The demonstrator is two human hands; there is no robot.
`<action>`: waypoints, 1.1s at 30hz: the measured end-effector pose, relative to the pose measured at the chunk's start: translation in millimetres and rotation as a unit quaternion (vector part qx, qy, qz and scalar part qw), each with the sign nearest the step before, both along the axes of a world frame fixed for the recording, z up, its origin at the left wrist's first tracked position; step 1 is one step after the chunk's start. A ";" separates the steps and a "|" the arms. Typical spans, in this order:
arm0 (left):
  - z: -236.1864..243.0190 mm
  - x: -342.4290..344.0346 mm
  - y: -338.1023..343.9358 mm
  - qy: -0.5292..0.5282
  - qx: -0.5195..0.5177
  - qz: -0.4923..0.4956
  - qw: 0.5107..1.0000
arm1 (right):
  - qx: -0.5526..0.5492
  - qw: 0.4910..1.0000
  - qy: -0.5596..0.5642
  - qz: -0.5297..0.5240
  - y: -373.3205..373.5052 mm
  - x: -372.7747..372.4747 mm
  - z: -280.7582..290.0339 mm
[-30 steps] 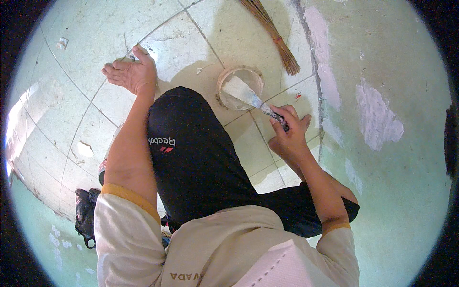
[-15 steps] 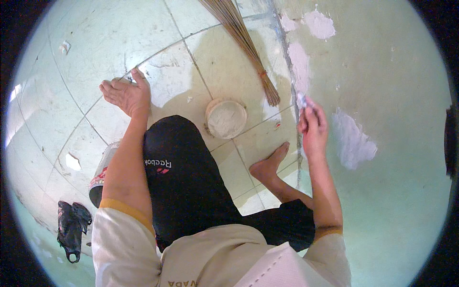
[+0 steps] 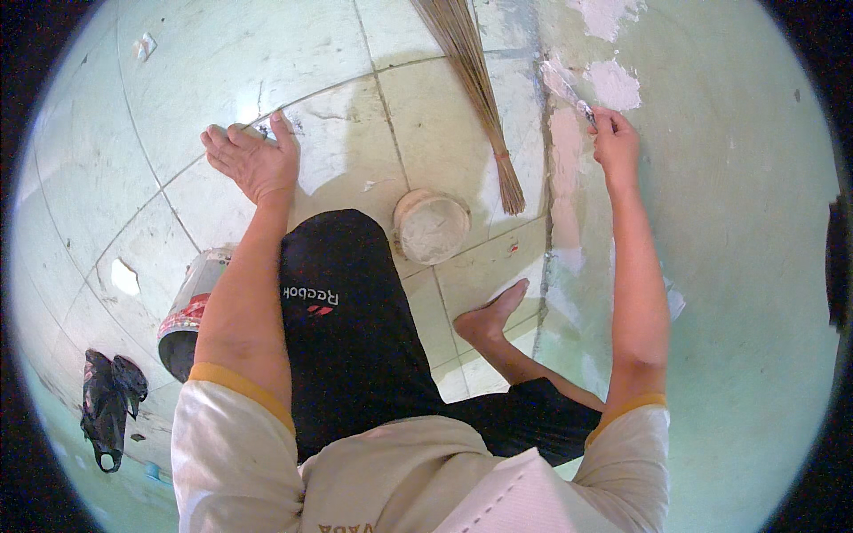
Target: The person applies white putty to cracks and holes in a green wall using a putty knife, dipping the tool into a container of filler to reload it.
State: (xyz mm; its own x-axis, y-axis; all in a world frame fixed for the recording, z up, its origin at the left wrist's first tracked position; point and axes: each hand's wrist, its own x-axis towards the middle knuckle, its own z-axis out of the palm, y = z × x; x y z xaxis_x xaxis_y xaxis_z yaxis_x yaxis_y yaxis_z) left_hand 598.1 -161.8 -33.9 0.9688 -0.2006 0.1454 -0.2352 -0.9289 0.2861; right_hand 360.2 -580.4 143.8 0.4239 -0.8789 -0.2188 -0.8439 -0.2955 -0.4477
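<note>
My right hand (image 3: 617, 142) is closed round the handle of a putty knife (image 3: 584, 110), reaching up along the wall at the right. The knife's blade lies against a pale putty patch low on the wall, next to another pinkish patch (image 3: 613, 85). Below the blade a strip of putty (image 3: 566, 169) runs along the wall's foot. My left hand (image 3: 253, 160) leans on the tiled floor with fingers spread and holds nothing. Between my arms stands a round tub (image 3: 433, 229) with whitish putty in it.
A stick broom (image 3: 484, 98) lies on the tiles near the wall. By my left forearm a metal can (image 3: 191, 306) is on its side. A black plastic bag (image 3: 108, 409) and a white flake (image 3: 125, 277) lie at the left. My bare foot (image 3: 490, 311) rests near the wall.
My right hand has moved forward along the wall with the putty knife, to a farther patch. My left hand stays on the floor. The whole view has shifted slightly.
</note>
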 end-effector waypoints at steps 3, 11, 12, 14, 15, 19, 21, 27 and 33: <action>-1.3 0.2 1.6 -0.003 0.006 -0.001 1.000 | 0.004 1.000 0.030 0.004 -9.5 12.9 -0.2; 3.0 0.5 -1.4 0.023 0.017 0.001 1.000 | -0.063 0.991 0.114 0.042 -48.2 39.8 -12.7; 2.7 0.9 0.5 0.012 0.018 -0.001 1.000 | -0.076 0.987 0.133 0.054 -44.4 48.1 -9.9; 2.3 1.2 2.2 -0.006 0.017 -0.008 1.000 | -0.104 0.976 0.174 0.074 -41.8 57.9 -3.6; 2.0 0.7 0.9 -0.003 0.012 -0.009 1.000 | -0.098 0.978 0.175 0.066 -48.1 54.8 -4.1; 2.9 -0.6 -3.8 0.011 -0.001 -0.009 1.000 | -0.031 0.989 0.142 -0.008 -61.6 46.7 3.0; 4.2 0.6 -0.2 0.015 0.002 -0.003 1.000 | -0.008 0.990 0.139 -0.020 -52.6 53.5 13.4; 4.7 1.3 -0.8 0.023 0.003 -0.001 1.000 | -0.010 0.988 0.151 0.007 -45.6 62.5 9.9; 5.2 0.9 -2.7 0.032 -0.007 -0.002 0.999 | -0.123 0.979 0.155 0.056 -57.9 49.9 -8.5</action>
State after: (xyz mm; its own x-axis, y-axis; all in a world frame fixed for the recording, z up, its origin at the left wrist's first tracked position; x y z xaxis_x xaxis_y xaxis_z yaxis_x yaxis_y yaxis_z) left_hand 599.0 -164.6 -28.7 0.9753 -0.2036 0.0857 -0.2204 -0.9233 0.3145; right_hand 410.1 -638.3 135.3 0.4668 -0.8733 -0.1393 -0.8844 -0.4599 -0.0797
